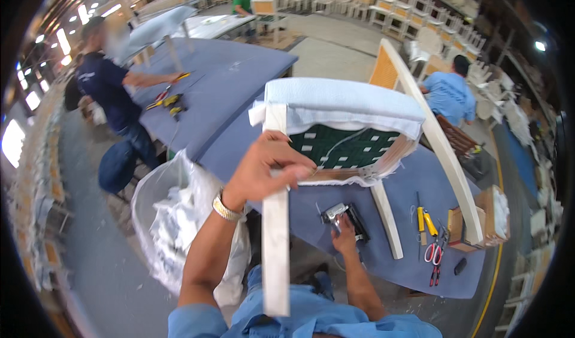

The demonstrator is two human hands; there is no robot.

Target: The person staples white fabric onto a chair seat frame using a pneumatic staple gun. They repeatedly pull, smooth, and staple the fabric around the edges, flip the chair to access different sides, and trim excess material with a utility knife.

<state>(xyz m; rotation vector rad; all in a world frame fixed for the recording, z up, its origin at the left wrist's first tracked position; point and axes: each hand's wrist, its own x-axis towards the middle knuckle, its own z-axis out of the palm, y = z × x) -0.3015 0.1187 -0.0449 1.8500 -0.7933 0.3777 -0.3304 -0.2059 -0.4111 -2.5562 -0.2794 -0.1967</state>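
Observation:
A chair [274, 242] with pale wooden legs is tipped over on the blue-covered table, its seat underside facing me. Pale blue padding [341, 101] wraps the seat, and dark green webbing [335, 146] with white patches shows inside the frame. My left hand [266, 165], with a watch at the wrist, is over the near left leg by the frame's corner. Its thumb and forefinger are pinched together; whatever is between them is too small to make out. Lower down, my right hand [344, 236] is closed round the handle of a staple gun [336, 212] at the tabletop.
Scissors [435, 252], a yellow-handled tool [430, 223] and a cardboard box [485, 221] are at the right of the table [311, 233]. A plastic bag of white scraps [173, 218] stands left. One co-worker [108, 86] works at the left table, another [449, 92] sits at right.

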